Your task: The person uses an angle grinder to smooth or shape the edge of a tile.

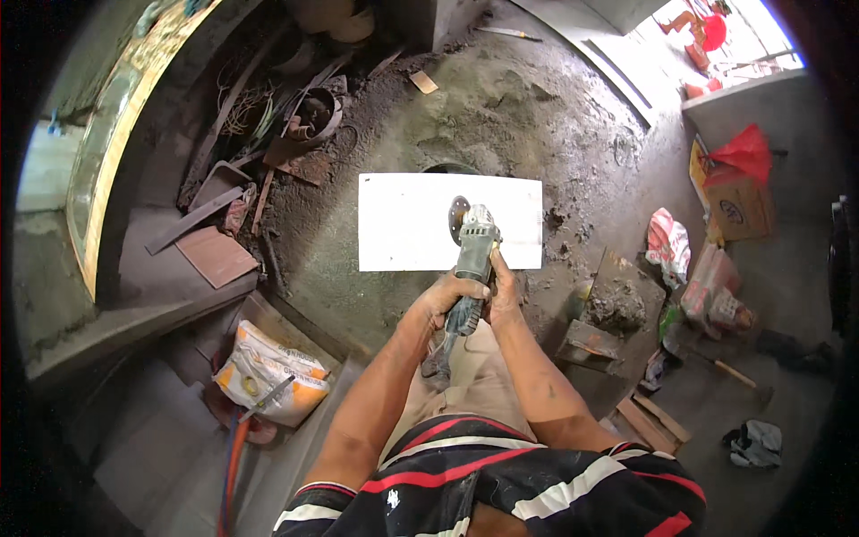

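Note:
I hold an angle grinder (474,246) with both hands over a white rectangular tile (403,224) that lies flat on the dirty concrete floor. My left hand (445,295) wraps the grinder's body from the left. My right hand (503,291) grips it from the right, thumb along the housing. The grinder's disc (458,215) hangs over the tile's middle, its head pointing away from me. The cord runs down from the tool's rear toward my lap.
A bag (268,371) with a trowel lies at lower left beside an orange hose (234,465). Scrap metal and a bucket (313,112) sit at upper left. At right are a mortar pile on a board (616,304), packets, a hammer (716,362), a cardboard box (743,210).

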Motion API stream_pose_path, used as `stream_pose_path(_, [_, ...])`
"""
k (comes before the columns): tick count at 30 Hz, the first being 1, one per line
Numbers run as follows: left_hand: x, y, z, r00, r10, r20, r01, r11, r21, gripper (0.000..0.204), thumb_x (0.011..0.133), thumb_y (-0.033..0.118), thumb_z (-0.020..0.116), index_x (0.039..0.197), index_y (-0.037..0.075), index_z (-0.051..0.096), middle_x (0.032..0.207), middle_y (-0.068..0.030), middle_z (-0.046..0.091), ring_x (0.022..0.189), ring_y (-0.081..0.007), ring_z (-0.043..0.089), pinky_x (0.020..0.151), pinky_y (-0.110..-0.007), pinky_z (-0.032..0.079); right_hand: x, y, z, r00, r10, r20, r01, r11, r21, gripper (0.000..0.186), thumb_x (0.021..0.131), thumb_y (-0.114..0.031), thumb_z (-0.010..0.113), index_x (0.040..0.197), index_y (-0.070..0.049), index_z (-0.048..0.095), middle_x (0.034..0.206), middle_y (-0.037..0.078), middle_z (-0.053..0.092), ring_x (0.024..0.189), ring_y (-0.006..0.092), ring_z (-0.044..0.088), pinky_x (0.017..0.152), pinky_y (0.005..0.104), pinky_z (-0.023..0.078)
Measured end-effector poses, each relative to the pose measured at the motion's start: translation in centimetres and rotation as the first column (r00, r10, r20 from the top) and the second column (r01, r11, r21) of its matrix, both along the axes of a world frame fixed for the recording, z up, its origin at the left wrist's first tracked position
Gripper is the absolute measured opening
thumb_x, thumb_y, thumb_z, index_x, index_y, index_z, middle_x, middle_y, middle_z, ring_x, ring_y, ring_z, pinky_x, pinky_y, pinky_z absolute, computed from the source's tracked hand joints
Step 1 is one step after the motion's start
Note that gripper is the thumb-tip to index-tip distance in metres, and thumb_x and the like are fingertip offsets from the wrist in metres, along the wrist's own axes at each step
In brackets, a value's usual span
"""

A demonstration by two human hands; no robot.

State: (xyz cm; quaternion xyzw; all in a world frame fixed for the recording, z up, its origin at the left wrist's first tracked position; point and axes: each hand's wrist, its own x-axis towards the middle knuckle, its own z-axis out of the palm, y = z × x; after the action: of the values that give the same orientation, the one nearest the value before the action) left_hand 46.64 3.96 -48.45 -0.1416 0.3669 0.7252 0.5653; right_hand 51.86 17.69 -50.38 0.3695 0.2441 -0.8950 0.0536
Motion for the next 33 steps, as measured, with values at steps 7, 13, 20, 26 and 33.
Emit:
stream_pose_path(7, [-3.0, 3.2, -2.4, 0.996, -0.078, 0.040, 0.080, 0.994, -0.068, 0.050, 0.075, 0.013, 0.080, 0.120, 0.000, 0.063, 0.098, -0.0090, 0.069, 0.081, -0.0203, 0.070, 0.075, -0.035, 0.061, -2.3, 2.5, -3.8, 0.995, -0.078, 0.061, 0.086, 0.987, -0.136, 0.048, 0.102, -0.046, 0.062, 0.127, -0.005, 0.063, 0.105, 0.010, 0.071, 0.091, 0.0227, 0.071, 0.081, 0.0381, 0.060])
stream_pose_path(13, [-5.4, 5.0, -2.7, 1.000, -0.007, -0.002, 0.006, 0.990, -0.142, 0.058, 0.070, 0.013, 0.084, 0.122, 0.000, 0.062, 0.102, -0.0062, 0.069, 0.085, -0.0197, 0.068, 0.081, -0.036, 0.058, -4.3, 4.1, -4.4, 0.992, -0.052, 0.112, 0.068, 0.986, -0.152, 0.053, 0.101, -0.051, 0.065, 0.129, -0.007, 0.064, 0.110, 0.008, 0.070, 0.097, 0.0228, 0.070, 0.087, 0.0393, 0.058])
stream_pose_path(20, [-7.6, 4.8, -4.1, 0.990, -0.128, -0.062, 0.110, 0.966, -0.232, 0.049, 0.072, 0.013, 0.083, 0.115, 0.001, 0.065, 0.096, -0.0077, 0.069, 0.080, -0.0185, 0.069, 0.072, -0.034, 0.058, -6.3, 3.5, -6.0, 0.982, -0.109, 0.158, 0.134, 0.978, -0.159, 0.054, 0.100, -0.052, 0.065, 0.131, -0.008, 0.064, 0.112, 0.010, 0.070, 0.101, 0.0251, 0.069, 0.090, 0.0409, 0.057])
stream_pose_path(26, [-9.5, 2.0, -4.9, 0.994, -0.009, 0.113, 0.013, 0.999, -0.037, 0.047, 0.075, 0.016, 0.084, 0.115, 0.001, 0.064, 0.093, -0.0085, 0.069, 0.074, -0.0192, 0.069, 0.064, -0.034, 0.059, -8.4, 2.5, -5.1, 0.976, 0.034, 0.214, -0.004, 0.990, -0.138, 0.058, 0.096, -0.051, 0.071, 0.131, -0.005, 0.063, 0.113, 0.014, 0.071, 0.102, 0.0276, 0.071, 0.091, 0.0455, 0.060])
stream_pose_path(33, [-11.3, -1.2, -6.4, 0.996, -0.083, -0.016, 0.080, 0.990, -0.117, 0.051, 0.073, 0.012, 0.083, 0.118, 0.001, 0.064, 0.099, -0.0078, 0.069, 0.083, -0.0197, 0.069, 0.077, -0.036, 0.059, -10.2, -2.6, -7.7, 0.965, -0.184, 0.190, 0.201, 0.977, -0.077, 0.054, 0.096, -0.048, 0.072, 0.130, -0.007, 0.064, 0.112, 0.011, 0.071, 0.100, 0.0281, 0.069, 0.093, 0.0446, 0.057])
